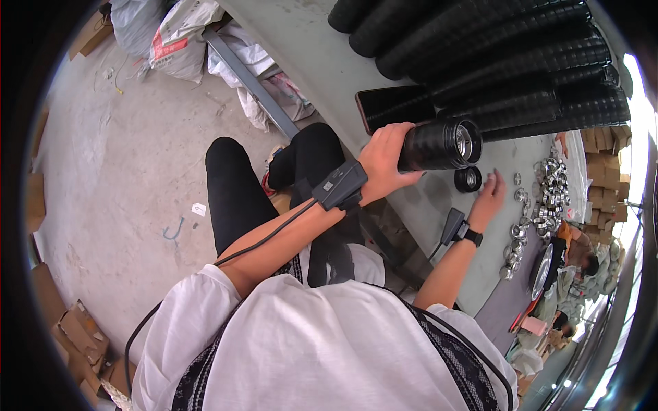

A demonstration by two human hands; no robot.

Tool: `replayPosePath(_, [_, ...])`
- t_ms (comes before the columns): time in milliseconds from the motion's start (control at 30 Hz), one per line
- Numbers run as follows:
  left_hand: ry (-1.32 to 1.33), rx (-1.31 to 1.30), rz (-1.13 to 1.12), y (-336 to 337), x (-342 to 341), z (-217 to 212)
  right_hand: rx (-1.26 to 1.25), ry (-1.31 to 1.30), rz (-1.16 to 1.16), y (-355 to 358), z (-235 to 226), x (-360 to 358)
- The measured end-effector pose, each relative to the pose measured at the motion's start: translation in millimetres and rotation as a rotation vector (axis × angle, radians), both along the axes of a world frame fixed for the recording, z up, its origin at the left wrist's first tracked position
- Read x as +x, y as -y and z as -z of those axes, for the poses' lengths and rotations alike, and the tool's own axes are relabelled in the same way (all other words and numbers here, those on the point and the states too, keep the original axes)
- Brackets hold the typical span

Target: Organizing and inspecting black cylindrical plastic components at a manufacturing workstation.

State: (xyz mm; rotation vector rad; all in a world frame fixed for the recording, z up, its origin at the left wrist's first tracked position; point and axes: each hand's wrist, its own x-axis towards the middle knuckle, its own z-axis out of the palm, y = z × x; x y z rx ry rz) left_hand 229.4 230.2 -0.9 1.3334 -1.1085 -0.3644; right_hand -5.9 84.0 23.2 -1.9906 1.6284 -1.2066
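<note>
My left hand (387, 164) is closed around the back of a short black cylinder (428, 147). The cylinder's threaded open end faces right and shows a silvery inside. Just below that end, a small round black cap-like part (468, 179) sits on the grey table (432, 198). My right hand (488, 198) is over the table to the right of this part, apart from it. Its fingers reach forward, somewhat blurred, and nothing shows in them. Boxy black devices are strapped to both wrists.
Long ribbed black cylinders (480, 55) lie stacked across the far table, beside a dark flat phone-like slab (394, 108). Several shiny metal rings (548, 192) are heaped at right. White sacks (185, 41) and cardboard boxes (82, 335) stand on the floor at left.
</note>
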Motion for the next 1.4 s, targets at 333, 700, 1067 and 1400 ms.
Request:
replayPosePath(333, [-0.022,-0.029,0.029,-1,4,-3,-0.075,-0.054,-0.112,-14,-18,31])
replayPosePath(700, [-0.03,-0.048,0.035,-6,4,2,-0.517,-0.486,-0.238,40,-202,126])
replayPosePath(1067, [-0.027,-0.072,0.014,-2,2,5,-0.674,-0.535,-0.113,42,-177,122])
replayPosePath(1400, [-0.039,-0.032,0.028,-3,2,3,-0.514,0.045,-0.38,0,-163,123])
